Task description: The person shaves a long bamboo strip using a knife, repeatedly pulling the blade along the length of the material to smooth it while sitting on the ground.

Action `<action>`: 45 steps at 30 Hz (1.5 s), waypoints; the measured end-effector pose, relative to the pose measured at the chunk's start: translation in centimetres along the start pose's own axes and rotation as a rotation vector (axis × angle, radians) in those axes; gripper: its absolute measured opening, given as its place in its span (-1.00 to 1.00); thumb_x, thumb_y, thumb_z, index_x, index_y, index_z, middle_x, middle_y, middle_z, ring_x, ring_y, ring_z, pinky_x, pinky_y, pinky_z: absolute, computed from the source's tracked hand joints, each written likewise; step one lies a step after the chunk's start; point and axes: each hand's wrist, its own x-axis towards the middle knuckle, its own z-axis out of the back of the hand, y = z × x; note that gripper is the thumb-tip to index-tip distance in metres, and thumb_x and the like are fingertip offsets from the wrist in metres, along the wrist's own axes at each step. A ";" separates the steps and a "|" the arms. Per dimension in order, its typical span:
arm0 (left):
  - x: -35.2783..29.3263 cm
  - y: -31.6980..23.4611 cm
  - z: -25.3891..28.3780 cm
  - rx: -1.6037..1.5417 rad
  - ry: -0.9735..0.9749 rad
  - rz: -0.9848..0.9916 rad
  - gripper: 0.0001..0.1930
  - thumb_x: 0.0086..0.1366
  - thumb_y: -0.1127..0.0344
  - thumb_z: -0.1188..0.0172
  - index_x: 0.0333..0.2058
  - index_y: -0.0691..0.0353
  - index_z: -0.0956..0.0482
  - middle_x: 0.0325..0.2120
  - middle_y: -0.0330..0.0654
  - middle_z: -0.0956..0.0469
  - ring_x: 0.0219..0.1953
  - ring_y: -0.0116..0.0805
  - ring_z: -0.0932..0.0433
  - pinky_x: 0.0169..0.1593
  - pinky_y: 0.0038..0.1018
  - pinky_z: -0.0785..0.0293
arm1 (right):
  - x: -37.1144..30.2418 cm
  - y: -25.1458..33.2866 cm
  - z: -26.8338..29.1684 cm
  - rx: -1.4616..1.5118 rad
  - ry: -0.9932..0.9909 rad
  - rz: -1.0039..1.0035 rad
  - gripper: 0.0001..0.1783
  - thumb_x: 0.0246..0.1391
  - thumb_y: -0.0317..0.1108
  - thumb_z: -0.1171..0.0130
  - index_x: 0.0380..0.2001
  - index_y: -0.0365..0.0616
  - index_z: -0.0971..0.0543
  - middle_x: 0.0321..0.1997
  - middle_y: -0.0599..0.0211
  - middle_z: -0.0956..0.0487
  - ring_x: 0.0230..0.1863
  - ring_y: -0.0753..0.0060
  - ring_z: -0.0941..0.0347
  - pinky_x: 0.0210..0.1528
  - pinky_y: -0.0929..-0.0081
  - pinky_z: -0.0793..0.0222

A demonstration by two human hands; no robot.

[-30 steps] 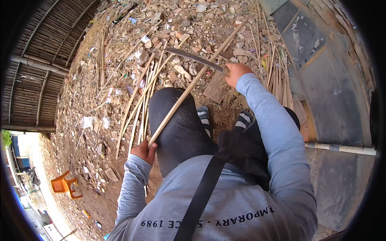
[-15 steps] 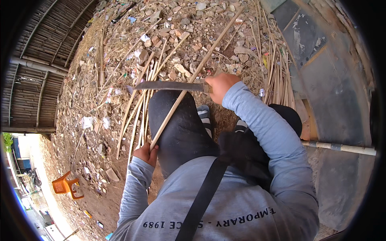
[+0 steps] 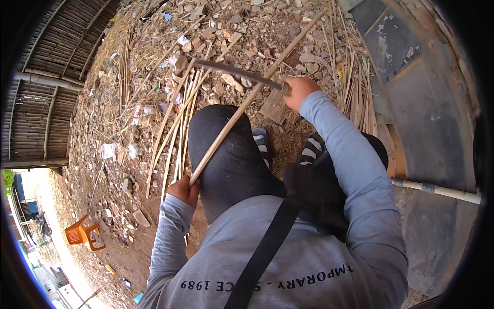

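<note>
My left hand (image 3: 183,191) is closed round the near end of a long bamboo strip (image 3: 231,123). The strip slants across my left thigh and away to the far right. In my right hand (image 3: 300,92) is the handle of a machete (image 3: 239,73), its long dark blade pointing left. The blade lies across the strip beyond my knee; whether it touches the strip I cannot tell. Several other pale bamboo strips (image 3: 180,136) lie on the ground left of my knee.
Stones and litter cover the ground. A bundle of thin strips (image 3: 358,95) lies at the right, beside dark grey panels (image 3: 437,129). An orange plastic chair (image 3: 82,234) rests at the lower left. A slatted bamboo structure (image 3: 43,118) stands at the far left.
My right hand has moved the machete farther out along the strip, its blade tip swinging away from me. My left hand keeps its hold, shifted slightly toward the left.
</note>
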 end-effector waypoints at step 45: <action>-0.7 2.7 2.3 -0.005 0.062 -0.048 -0.75 0.22 0.28 -0.17 -0.55 0.32 -0.43 -0.74 0.04 -0.43 -0.69 -0.06 -0.45 -0.55 -0.24 -0.33 | 2.4 -7.0 -0.5 0.226 -0.077 -0.461 -0.59 -0.07 -0.20 -0.21 -0.12 -0.12 -0.58 -0.13 -0.02 -0.60 -0.06 0.03 -0.53 0.02 0.25 -0.43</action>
